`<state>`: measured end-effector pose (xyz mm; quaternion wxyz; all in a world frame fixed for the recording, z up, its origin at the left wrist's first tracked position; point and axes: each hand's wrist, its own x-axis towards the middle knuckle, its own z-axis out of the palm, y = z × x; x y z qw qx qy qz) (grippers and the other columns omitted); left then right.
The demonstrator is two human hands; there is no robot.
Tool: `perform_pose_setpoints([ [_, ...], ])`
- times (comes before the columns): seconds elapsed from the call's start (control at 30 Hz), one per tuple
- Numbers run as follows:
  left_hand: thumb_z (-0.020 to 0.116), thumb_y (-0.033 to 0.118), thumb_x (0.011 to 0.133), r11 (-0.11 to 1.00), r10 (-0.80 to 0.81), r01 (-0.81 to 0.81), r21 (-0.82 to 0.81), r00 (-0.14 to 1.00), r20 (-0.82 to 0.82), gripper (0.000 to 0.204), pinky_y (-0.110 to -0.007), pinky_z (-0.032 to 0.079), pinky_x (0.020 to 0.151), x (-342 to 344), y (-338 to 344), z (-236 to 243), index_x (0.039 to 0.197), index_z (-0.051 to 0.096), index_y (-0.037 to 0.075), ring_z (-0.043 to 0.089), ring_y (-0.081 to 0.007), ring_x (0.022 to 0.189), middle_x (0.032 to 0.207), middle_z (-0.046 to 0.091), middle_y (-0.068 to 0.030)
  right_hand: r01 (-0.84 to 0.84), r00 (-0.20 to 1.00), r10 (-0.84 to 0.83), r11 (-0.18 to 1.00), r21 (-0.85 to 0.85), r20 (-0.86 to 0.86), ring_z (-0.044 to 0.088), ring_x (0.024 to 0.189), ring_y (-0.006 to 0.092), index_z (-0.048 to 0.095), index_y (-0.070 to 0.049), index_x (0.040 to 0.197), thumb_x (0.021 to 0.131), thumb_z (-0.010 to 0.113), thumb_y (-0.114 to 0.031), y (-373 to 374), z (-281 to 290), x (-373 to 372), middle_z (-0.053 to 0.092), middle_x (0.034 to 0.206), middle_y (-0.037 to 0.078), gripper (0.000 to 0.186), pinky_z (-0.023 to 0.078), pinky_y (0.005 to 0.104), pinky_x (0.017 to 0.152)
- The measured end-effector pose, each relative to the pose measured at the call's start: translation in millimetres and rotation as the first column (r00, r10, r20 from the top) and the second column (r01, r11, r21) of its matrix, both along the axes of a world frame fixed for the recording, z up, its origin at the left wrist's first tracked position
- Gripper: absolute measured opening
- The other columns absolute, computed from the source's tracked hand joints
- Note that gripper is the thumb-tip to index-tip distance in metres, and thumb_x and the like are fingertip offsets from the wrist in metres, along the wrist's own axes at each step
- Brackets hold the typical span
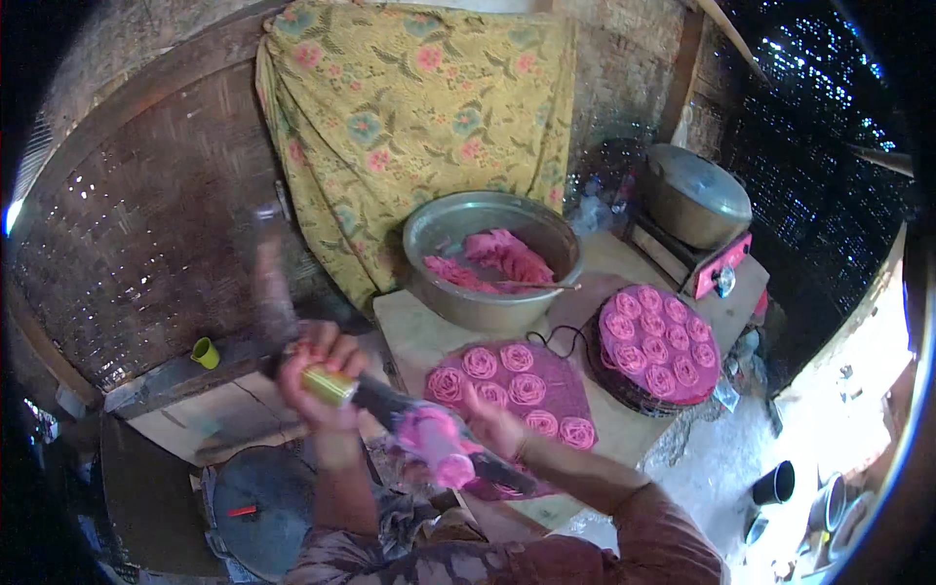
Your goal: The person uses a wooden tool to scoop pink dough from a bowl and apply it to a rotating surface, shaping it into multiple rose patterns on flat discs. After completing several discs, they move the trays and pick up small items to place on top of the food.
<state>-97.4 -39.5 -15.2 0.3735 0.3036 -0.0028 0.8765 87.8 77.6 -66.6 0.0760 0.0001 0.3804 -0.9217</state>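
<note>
My left hand (327, 375) is closed around a gold-coloured cylinder (330, 385) at one end of a dark bar-shaped press (385, 402). A blurred brownish rod (273, 278) rises above that hand. Around the press's middle is pink dough, with a stubby pink cylinder (453, 470) protruding toward me. Beside the dough, my right hand (497, 427) has its thumb raised and fingers apart; some fingers are blurred. Beyond it, pink noodle-like dough rosettes (526, 390) lie on a round pink mat (561, 375), partly hidden by my arm and the press.
A large metal basin (492, 310) holds pink dough and a stick. At right, rosettes cover a stack of round trays (624, 385). Behind them, a lidded pot (697, 200) sits on a stove (721, 268). A dark round lid (263, 497) and green cup (205, 353) are at left.
</note>
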Motion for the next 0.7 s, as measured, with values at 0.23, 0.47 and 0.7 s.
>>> perform_pose_setpoints([
  [0.23, 0.06, 0.011, 0.084, 0.503, 0.144, -0.511, -0.697, 0.845, -0.516, 0.029, -0.028, 0.049, 0.078, 38, 49, -101, 0.112, 0.055, 0.004, 0.056, -0.0157, 0.094, 0.112, 0.058, -0.0052, 0.613, 0.7, -0.634, 0.77, 0.178, 0.33, 0.058, 0.044, 0.021, 0.055, 0.0, 0.105, 0.079, 0.041, -0.072, -21, -20, 111, 0.064, 0.071, 0.016, 0.078, 0.044, 0.0266, 0.032],
  [0.47, 0.073, 0.023, 0.077, 0.867, 0.156, -0.457, 0.198, -0.127, -0.98, 0.045, -0.029, 0.051, 0.085, 112, 74, -152, 0.114, 0.053, 0.007, 0.058, -0.016, 0.097, 0.106, 0.058, -0.0065, 0.772, 0.511, -0.766, 0.211, 0.599, -0.389, 0.061, 0.1, 0.031, 0.026, 0.005, 0.137, 0.078, 0.067, -0.032, -5, 44, 174, 0.058, 0.114, 0.021, 0.081, 0.049, 0.037, 0.087],
  [0.7, 0.077, 0.028, 0.071, 0.849, -0.151, -0.525, 0.058, -0.348, -0.925, 0.042, -0.033, 0.051, 0.07, 147, 48, -93, 0.105, 0.061, 0.009, 0.063, -0.0197, 0.082, 0.093, 0.064, -0.0085, 0.421, 0.733, -0.463, -0.268, 0.867, -0.499, 0.056, 0.112, 0.0342, 0.026, 0.002, 0.138, 0.069, 0.078, -0.028, -27, 85, 197, 0.052, 0.121, 0.028, 0.092, 0.045, 0.0402, 0.094],
])
